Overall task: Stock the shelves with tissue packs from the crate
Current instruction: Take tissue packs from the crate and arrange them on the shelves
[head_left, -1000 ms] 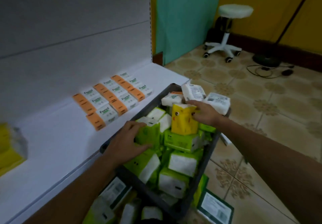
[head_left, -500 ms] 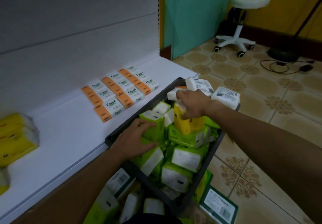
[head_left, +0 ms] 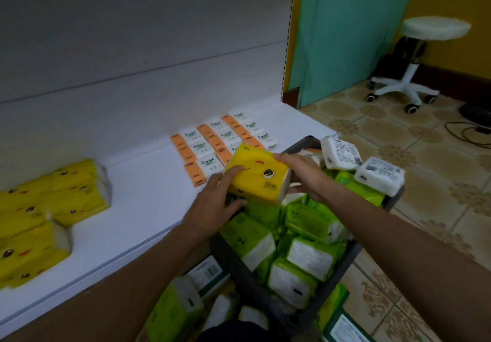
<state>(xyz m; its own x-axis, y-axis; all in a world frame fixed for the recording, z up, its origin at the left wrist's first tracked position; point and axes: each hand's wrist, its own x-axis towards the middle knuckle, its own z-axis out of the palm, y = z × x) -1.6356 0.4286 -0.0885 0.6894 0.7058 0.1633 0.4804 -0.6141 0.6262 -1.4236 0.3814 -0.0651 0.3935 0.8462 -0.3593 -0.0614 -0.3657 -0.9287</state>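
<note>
A yellow tissue pack (head_left: pixel 261 173) with a cartoon face is lifted above the dark crate (head_left: pixel 248 275), at the crate's far left corner. My right hand (head_left: pixel 303 175) grips its right end and my left hand (head_left: pixel 216 203) holds its left end, fingers curled round it. The crate is full of green tissue packs (head_left: pixel 310 235). Two white packs (head_left: pixel 380 174) lie on the crate's far right rim. On the white shelf (head_left: pixel 138 208) lie several yellow packs (head_left: pixel 50 206) at the left and rows of small orange-and-white Facial packs (head_left: pixel 212 145) behind the held pack.
More green packs (head_left: pixel 175 312) lie on the floor under the shelf edge and by the crate. A white wheeled stool (head_left: pixel 414 62) and a black cable (head_left: pixel 470 131) are on the tiled floor at the far right. A green panel (head_left: pixel 345 36) stands beside the shelf end.
My right hand has pulled the yellow pack up out of the crate and turned it flat. My left hand left the green packs and took hold of the yellow pack's left end.
</note>
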